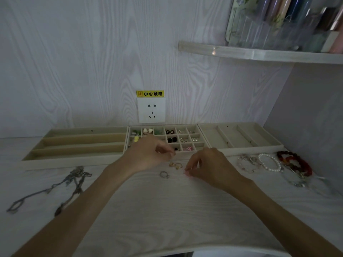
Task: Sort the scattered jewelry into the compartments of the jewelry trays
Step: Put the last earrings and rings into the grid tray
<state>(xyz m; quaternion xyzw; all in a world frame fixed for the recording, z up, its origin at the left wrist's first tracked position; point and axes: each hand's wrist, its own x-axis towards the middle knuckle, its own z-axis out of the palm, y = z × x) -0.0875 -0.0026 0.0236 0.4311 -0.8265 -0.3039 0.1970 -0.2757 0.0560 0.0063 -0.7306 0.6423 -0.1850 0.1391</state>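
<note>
The gridded tray (196, 145) holds small earrings; before it, the left hand (148, 154) pinches something tiny, and the right hand (209, 166) pinches a pink piece (187, 173).

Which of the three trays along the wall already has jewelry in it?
The middle tray, divided into small square compartments, holds earrings and small pieces. The long-slotted left tray and the right tray show nothing inside.

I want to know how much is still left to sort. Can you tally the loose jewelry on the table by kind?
Rings: 3, one silver, two gold
Chain necklaces: 2
Bracelets: at least 4, pearl, red bead, silver, clear
Small pink piece in the right hand: 1
Total: about 10
</note>
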